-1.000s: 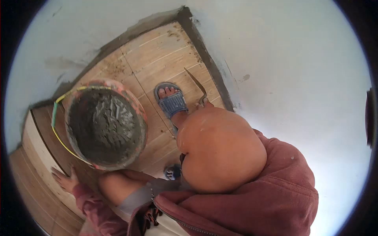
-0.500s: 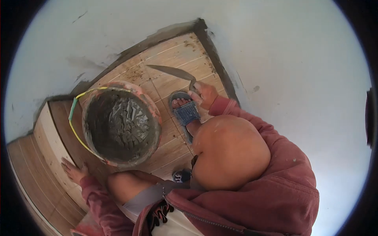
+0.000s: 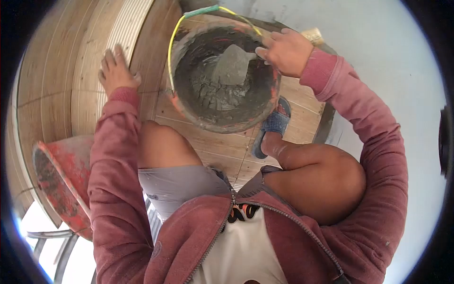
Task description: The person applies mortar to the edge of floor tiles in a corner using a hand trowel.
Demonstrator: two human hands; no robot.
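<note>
My right hand (image 3: 289, 53) grips a pointing trowel by its pale handle (image 3: 312, 36). The grey-coated trowel blade (image 3: 231, 66) lies inside a bucket (image 3: 222, 127), against the wet mortar (image 3: 220, 97) there. Mortar is smeared over the bucket's rim and inner wall. A yellow bail with a green grip (image 3: 202, 11) arches over the bucket's far left side. To the left, my left hand (image 3: 118, 73) rests on the ribbed edge of a wood-look step (image 3: 130, 23), fingers stretched out and holding nothing.
A second, red bucket (image 3: 66, 165) lies tilted beside my left sleeve, dried residue inside it. Metal bars (image 3: 52, 246) show at the lower left. My sandalled foot (image 3: 276, 124) is on the tiled floor below the bucket. A pale wall (image 3: 378, 61) rises at the right.
My view has swung toward the left. The trowel has gone from above the floor near my foot into the bucket. My left hand stays on the step edge.
</note>
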